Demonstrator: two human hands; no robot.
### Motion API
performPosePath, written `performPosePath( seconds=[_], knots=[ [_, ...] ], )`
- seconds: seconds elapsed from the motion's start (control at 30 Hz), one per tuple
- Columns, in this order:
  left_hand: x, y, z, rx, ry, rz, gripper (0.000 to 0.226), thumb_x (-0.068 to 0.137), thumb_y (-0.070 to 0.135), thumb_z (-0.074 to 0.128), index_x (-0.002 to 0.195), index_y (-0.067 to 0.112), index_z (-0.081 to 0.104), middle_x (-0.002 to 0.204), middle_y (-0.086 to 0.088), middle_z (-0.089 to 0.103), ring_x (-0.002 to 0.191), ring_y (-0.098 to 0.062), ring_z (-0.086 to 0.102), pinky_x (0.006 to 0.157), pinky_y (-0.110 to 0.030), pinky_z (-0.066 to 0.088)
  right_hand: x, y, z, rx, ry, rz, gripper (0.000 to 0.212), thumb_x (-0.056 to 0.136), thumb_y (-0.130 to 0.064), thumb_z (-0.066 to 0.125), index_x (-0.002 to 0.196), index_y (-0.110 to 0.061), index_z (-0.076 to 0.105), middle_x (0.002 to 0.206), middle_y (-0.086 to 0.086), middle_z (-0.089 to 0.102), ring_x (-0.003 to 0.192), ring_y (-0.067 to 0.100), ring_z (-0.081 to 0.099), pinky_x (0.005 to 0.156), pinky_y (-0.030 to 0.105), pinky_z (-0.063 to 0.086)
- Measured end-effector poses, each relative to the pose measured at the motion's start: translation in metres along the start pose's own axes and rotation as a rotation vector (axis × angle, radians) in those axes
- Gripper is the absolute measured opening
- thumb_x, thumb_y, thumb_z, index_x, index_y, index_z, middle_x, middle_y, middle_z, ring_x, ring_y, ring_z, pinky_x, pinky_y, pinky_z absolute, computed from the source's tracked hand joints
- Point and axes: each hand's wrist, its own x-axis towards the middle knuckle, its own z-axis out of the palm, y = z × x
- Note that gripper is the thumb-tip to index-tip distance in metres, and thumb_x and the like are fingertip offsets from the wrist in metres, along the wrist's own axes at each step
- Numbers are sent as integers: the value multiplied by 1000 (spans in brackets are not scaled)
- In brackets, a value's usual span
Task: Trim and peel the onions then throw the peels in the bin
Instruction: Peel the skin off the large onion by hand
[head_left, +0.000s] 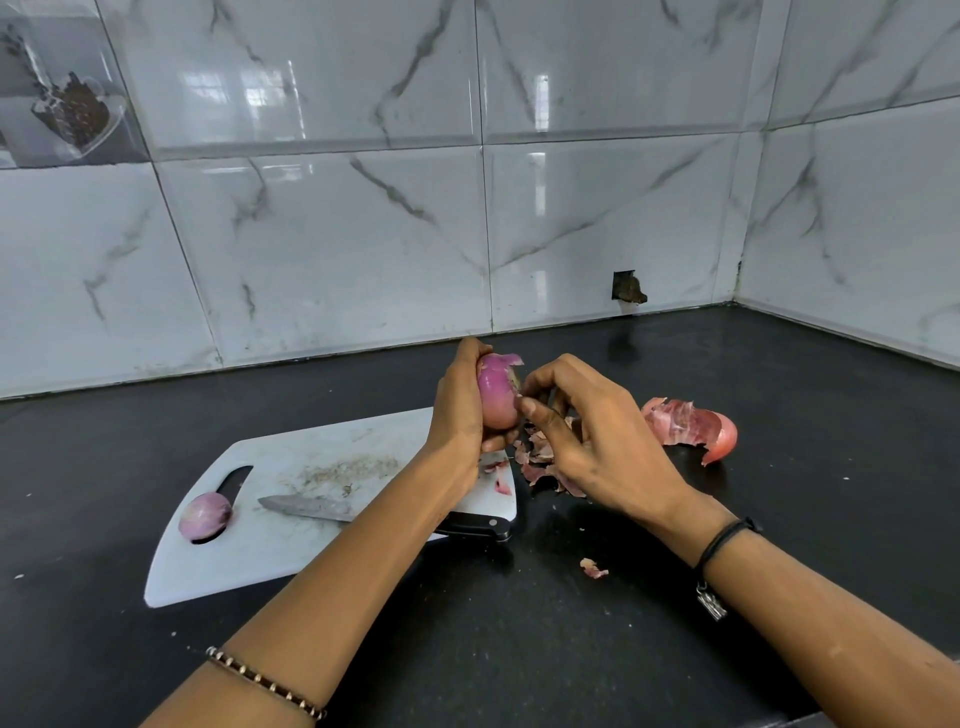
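**Onion in hand over a black kitchen counter**

The person stands at a corner of a glossy black stone countertop (519, 649), dusted with pale specks. Behind and to the right rise large white marble-look wall tiles (337, 234) with grey veins, shiny enough to mirror a window. One tile low on the back wall has a ragged hole (628, 287) broken in it, and a picture tile (62, 104) sits at the upper left.

The left hand (460, 410) is wrapped round a red onion (496, 397), held upright above the far right corner of a white plastic cutting board (249, 551). The right hand (587, 431) has its fingers curled, and the fingertips pinch at loose skin on the onion's right side.

A second, peeled onion (204, 514) rests at the board's handle slot on the left. A knife (311, 506) lies flat across the board, its black handle at the near right edge, partly under the left forearm. Brownish crumbs smear the board's middle.

A pile of peels (540, 467) lies on the counter under the right hand, a large curled peel (691, 426) farther right, and one small scrap (593, 568) nearer. A beaded bracelet (265, 680) circles the left forearm, and a black cord with a charm (727, 540) the right wrist.
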Motion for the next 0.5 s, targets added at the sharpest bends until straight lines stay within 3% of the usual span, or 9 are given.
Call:
performPosePath(
  seconds=[0.1,0.23,0.43,0.5],
  knots=[
    [2,2,-3,-44,63,-11,39,102,38,37,90,15,66,66,-11,56,36,-15,45,30,-15,28,-1,-3,1,34,-65,-51,5,99,-14,62,102,-18,61,96,-13,56,86,10,56,72,22,45],
    [3,7,-9,-108,100,-63,39,100,42,38,92,14,64,56,-7,58,32,-13,39,31,-16,23,-2,-5,0,59,-80,-40,2,98,-24,63,98,-23,61,93,-15,57,83,16,56,68,20,43],
    [1,8,-9,-145,75,-125,44,97,45,41,106,6,60,65,-12,66,34,-21,49,29,-13,24,-3,-5,-7,-20,36,-28,13,83,-35,65,81,-25,57,81,-12,54,70,14,55,60,36,47],
    [-2,9,-7,-142,43,-124,45,97,44,41,102,5,62,67,-13,66,35,-23,50,28,-13,24,0,0,-9,-77,73,-4,15,82,-32,71,80,-22,59,81,-11,53,68,12,53,60,37,47]
  ],
)
